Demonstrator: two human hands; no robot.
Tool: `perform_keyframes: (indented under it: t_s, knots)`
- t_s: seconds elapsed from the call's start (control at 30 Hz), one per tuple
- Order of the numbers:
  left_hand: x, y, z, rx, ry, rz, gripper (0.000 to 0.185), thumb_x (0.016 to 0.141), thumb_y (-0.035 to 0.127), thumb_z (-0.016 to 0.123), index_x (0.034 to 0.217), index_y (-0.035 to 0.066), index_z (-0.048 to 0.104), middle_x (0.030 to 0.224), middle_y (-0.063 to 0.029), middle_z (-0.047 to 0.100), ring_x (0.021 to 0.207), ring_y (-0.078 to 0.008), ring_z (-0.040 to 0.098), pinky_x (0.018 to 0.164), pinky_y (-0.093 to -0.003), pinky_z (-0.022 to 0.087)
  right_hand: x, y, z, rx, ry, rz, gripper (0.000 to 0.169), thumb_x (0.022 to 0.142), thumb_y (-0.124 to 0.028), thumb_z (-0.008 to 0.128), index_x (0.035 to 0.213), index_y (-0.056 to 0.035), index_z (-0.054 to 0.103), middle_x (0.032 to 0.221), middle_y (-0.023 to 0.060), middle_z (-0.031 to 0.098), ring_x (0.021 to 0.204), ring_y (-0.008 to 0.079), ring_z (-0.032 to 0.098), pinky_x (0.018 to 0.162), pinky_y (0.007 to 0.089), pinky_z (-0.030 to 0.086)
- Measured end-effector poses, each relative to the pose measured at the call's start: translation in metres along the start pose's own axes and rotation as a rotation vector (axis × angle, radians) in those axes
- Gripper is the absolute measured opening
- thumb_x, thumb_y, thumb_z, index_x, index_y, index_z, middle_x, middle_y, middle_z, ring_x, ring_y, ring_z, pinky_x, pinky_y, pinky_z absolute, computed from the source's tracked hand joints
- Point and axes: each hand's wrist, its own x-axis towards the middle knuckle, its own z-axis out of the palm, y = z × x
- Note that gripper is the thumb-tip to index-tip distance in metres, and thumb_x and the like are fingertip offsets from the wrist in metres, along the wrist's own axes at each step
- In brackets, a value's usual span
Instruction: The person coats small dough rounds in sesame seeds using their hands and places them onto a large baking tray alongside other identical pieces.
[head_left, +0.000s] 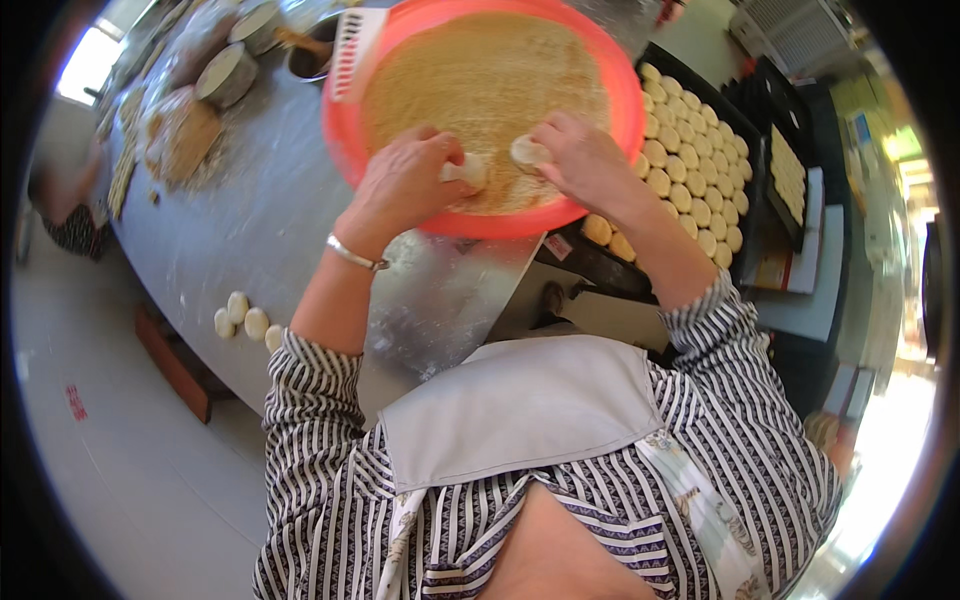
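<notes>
A wide, shallow red basin (480, 226) stands at the table's edge, its floor covered with a layer of tan seeds or crumbs (480, 75). Over its near side, my left hand (412, 176) grips a pale round dough piece (466, 172), partly covered by the fingers. Beside it, my right hand (581, 154) has thumb and fingers closed on a second flat dough piece (530, 153). Both pieces are at the crumb layer; whether they rest on it I cannot tell. A white slotted plastic piece (360, 52) lies over the basin's left rim.
Right of the basin, a black baking tray (742, 259) carries rows of round dough pieces (686, 161). Several small dough balls (255, 324) lie on the metal table (202, 247). Farther back are a plastic-wrapped dough mass (180, 135), metal containers (226, 75) and a pot with a wooden handle (307, 60).
</notes>
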Motion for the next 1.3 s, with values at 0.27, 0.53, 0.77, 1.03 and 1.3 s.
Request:
perform_keyframes:
  t_s: [0.27, 0.53, 0.77, 1.03, 1.3]
  knots:
    - [-0.002, -0.012, 0.028, 0.091, -0.047, -0.058, 0.030, 0.073, 0.024, 0.084, 0.091, 0.005, 0.068, 0.097, -0.0147, 0.064, 0.096, -0.0360, 0.066, 0.081, -0.0452, 0.053, 0.030, -0.053, 0.037, -0.084, -0.279, 0.115, 0.037, 0.083, -0.025, 0.079, 0.107, -0.0021, 0.063, 0.102, 0.0189, 0.067, 0.095, 0.0368, 0.071, 0.080, 0.0456, 0.059]
    - [0.004, 0.000, 0.023, 0.128, -0.093, -0.081, 0.035, 0.075, 0.022, 0.084, 0.096, 0.003, 0.064, 0.102, -0.0163, 0.062, 0.100, -0.0382, 0.064, 0.085, -0.0462, 0.054, 0.029, -0.051, 0.024, -0.107, -0.324, 0.032, 0.042, 0.080, -0.029, 0.082, 0.108, -0.0028, 0.065, 0.104, 0.0198, 0.068, 0.096, 0.0367, 0.071, 0.082, 0.0455, 0.059]
    - [-0.004, -0.051, 0.017, -1.212, 0.011, -0.434, 0.033, 0.099, 0.017, 0.060, 0.126, -0.003, 0.059, 0.134, -0.0218, 0.063, 0.116, -0.0314, 0.067, 0.095, -0.0399, 0.059, 0.045, -0.027, 0.024, 0.242, -0.081, 0.226, 0.029, 0.085, -0.027, 0.069, 0.099, -0.0018, 0.069, 0.099, 0.0171, 0.073, 0.090, 0.0323, 0.072, 0.082, 0.0454, 0.059]
    - [-0.032, -0.038, -0.012, -1.762, 0.371, -0.158, 0.046, 0.098, 0.001, 0.050, 0.143, -0.007, 0.046, 0.140, -0.0217, 0.059, 0.130, -0.0352, 0.061, 0.113, -0.0439, 0.050, 0.044, -0.055, 0.011, 1.805, 0.178, 0.452, 0.037, 0.107, -0.021, 0.055, 0.135, 0.0028, 0.053, 0.132, 0.0134, 0.062, 0.118, 0.0227, 0.065, 0.103, 0.0425, 0.056]
    - [-0.017, 0.011, 0.036, -0.450, 0.674, -0.064, 0.072, 0.094, -0.007, 0.048, 0.162, -0.004, 0.022, 0.148, -0.0160, 0.052, 0.132, -0.0216, 0.055, 0.107, -0.0337, 0.048, 0.064, -0.116, 0.034, 1.288, 0.240, 0.233, 0.075, 0.110, -0.056, 0.041, 0.157, 0.0023, 0.035, 0.139, 0.0148, 0.057, 0.127, 0.0200, 0.056, 0.111, 0.0366, 0.044]
